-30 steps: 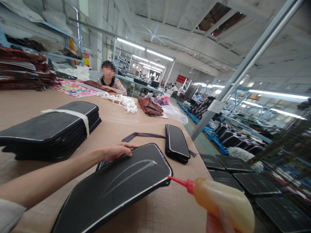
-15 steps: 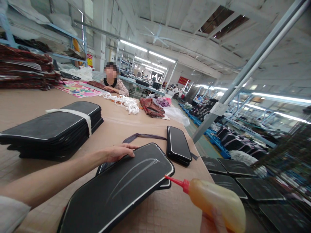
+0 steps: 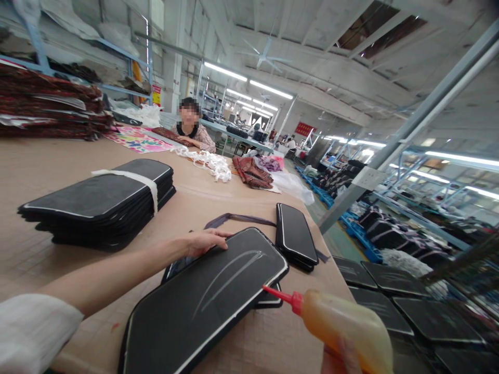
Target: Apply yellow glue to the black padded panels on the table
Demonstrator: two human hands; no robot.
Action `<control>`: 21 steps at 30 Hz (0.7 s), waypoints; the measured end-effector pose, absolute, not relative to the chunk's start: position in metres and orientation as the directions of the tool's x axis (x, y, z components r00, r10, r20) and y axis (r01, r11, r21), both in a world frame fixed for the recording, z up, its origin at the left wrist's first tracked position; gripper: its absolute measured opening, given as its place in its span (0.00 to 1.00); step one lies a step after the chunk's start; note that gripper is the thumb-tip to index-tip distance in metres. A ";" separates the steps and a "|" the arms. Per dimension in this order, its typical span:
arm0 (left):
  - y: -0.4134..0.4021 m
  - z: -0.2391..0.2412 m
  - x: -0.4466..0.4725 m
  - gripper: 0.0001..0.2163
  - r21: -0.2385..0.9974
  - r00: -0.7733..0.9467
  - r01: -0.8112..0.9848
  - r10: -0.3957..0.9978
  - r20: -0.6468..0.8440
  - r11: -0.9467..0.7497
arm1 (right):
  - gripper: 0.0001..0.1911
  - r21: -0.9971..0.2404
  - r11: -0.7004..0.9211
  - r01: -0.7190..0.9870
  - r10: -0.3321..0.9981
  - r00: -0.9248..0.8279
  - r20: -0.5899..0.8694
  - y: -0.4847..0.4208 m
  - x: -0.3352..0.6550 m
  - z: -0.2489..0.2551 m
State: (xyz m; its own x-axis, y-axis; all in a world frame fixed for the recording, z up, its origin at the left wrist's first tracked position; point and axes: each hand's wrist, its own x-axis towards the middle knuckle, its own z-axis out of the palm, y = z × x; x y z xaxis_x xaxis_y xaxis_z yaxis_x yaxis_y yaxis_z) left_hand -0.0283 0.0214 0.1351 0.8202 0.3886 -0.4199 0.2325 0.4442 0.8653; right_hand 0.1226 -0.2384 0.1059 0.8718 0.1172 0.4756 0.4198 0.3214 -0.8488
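The left hand (image 3: 205, 242) lies flat, fingers (image 3: 220, 235) spread and resting on the far left edge of a black panel (image 3: 210, 293), which stretches from under those fingertips toward the person; pale curved streaks mark its face. The right hand (image 3: 341, 361), mostly out of view at the bottom edge, is wrapped around an amber squeeze bottle (image 3: 343, 324), whose red nozzle (image 3: 278, 295) points at the panel's right edge, just beside it. Beyond the left fingers lie a dark strap (image 3: 237, 218) and a smaller black panel (image 3: 296, 236).

One tied stack of black panels (image 3: 101, 205), one glue bottle (image 3: 343, 324), one seated person (image 3: 193, 130)
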 end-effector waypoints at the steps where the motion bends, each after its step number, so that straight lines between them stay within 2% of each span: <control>1: 0.023 0.133 -0.028 0.33 0.864 0.823 0.231 0.385 -0.419 0.447 | 0.21 -0.851 0.322 0.415 0.132 0.870 0.475 -0.237 0.120 0.107; 10: 0.038 0.111 -0.019 0.27 0.859 0.829 0.234 0.368 -0.421 0.455 | 0.21 -0.880 0.312 0.359 0.218 0.874 0.434 -0.226 0.112 0.104; 18: 0.045 0.103 -0.012 0.25 0.848 0.819 0.262 0.359 -0.448 0.460 | 0.21 -0.916 0.274 0.293 0.179 0.920 0.348 -0.230 0.128 0.078; 21: 0.045 0.102 -0.010 0.24 0.847 0.818 0.264 0.357 -0.450 0.462 | 0.24 -0.933 0.266 0.242 0.166 0.942 0.292 -0.234 0.134 0.072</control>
State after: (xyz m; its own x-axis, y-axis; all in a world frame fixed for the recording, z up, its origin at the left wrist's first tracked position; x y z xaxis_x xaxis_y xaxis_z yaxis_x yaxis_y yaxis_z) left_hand -0.0101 0.0454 0.1023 0.8182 0.3573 -0.4504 0.2643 0.4619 0.8466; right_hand 0.1342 -0.2340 0.0719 0.9417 0.1664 0.2923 0.2425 0.2663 -0.9329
